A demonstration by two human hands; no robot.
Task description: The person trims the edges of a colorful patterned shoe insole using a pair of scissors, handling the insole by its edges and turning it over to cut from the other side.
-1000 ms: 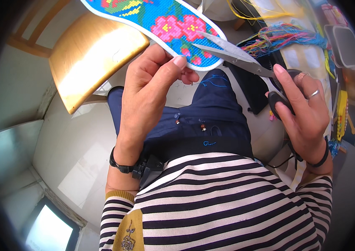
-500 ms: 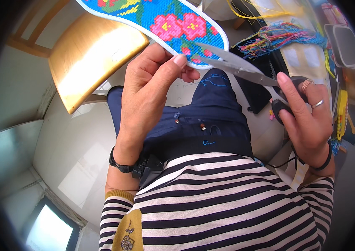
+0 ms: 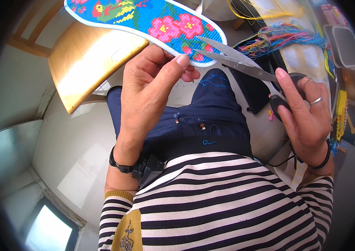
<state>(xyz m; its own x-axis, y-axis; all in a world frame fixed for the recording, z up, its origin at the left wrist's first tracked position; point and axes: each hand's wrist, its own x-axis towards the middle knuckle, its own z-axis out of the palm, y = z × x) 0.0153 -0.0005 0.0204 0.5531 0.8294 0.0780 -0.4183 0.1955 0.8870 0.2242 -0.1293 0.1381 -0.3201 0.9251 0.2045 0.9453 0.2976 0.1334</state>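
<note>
My left hand (image 3: pixel 150 79) pinches the near edge of an embroidered insole (image 3: pixel 142 27) between thumb and fingers. The insole is blue with a white border, pink flowers and green leaves, and it slants up to the left. Around the dark handles of a pair of scissors (image 3: pixel 244 67) my right hand (image 3: pixel 305 111) is closed, its index finger stretched along the pivot side. The blades are parted, their tips over the insole's rounded end by a small pink bud. Whether a thread lies between them I cannot make out.
A wooden chair (image 3: pixel 93 58) stands at the left. Bundled coloured threads (image 3: pixel 278 39) lie at the upper right, near a grey-lidded container (image 3: pixel 343 46) and a yellow box-cutter-like tool (image 3: pixel 341 115). Loose blue thread (image 3: pixel 215 79) rests on my dark trousers (image 3: pixel 194 121).
The insole has shifted slightly left and shows more of its far end. The scissors' tips have moved a little left over it, with the blades still parted.
</note>
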